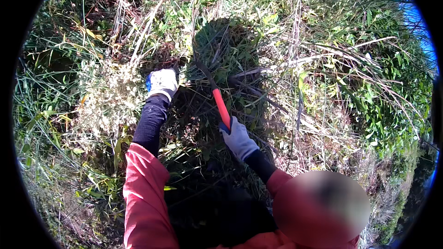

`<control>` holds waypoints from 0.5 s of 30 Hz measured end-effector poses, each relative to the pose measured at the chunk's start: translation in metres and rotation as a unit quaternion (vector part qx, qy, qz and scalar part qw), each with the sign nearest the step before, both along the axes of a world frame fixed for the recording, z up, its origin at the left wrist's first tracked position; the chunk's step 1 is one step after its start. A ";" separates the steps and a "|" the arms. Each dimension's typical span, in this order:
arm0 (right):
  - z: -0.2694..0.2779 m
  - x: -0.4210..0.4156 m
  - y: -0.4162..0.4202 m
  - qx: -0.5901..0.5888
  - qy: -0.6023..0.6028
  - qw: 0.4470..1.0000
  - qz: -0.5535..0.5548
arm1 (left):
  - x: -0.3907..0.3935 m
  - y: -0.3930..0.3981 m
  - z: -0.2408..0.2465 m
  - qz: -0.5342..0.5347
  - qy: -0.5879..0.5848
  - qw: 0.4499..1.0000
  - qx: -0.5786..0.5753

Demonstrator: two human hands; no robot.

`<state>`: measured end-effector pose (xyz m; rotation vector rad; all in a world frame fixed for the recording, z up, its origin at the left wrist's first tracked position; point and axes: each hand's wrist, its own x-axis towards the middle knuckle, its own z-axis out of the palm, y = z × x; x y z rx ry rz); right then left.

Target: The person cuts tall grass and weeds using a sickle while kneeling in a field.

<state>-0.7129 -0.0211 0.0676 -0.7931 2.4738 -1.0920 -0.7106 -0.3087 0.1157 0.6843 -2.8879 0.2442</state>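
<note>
My right hand (238, 140), in a pale knit glove with a dark coating, grips the orange-red handle (221, 108) of a sickle. Its dark curved blade (205, 72) reaches up and left into the grass, where its tip is hard to make out. My left hand (163, 82), in a white glove with blue on its outer side, is left of the blade and apart from it. Its fingers curl down into green and dry grass stems (188, 84); whether they hold any is hidden. Shaded, tangled grass (225, 52) lies around the blade.
Whitish dry foliage (107, 100) stands left of my left hand. Long dry stalks (332, 53) arch across the right side. Leafy green plants (387, 110) grow at the far right. Tall pale stems (152, 17) rise beyond my left hand. A blurred patch (322, 209) covers the lower right.
</note>
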 end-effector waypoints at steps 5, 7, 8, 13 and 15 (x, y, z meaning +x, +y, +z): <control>-0.020 0.075 0.128 0.021 -0.170 0.984 -0.044 | 0.073 -0.026 -0.016 0.069 0.008 0.996 0.055; -0.020 0.063 0.116 -0.028 0.055 0.998 -0.010 | 0.108 -0.021 -0.022 0.077 -0.003 0.997 0.026; -0.016 0.048 0.099 -0.089 -0.041 0.995 0.009 | 0.129 -0.017 -0.023 0.095 -0.012 0.995 0.034; 0.057 -0.008 0.006 -0.262 -0.024 0.965 -0.019 | 0.225 0.017 -0.023 0.060 0.100 0.985 0.127; 0.084 -0.029 -0.033 -0.284 0.028 0.957 0.044 | 0.237 0.028 -0.021 0.081 0.084 0.968 0.224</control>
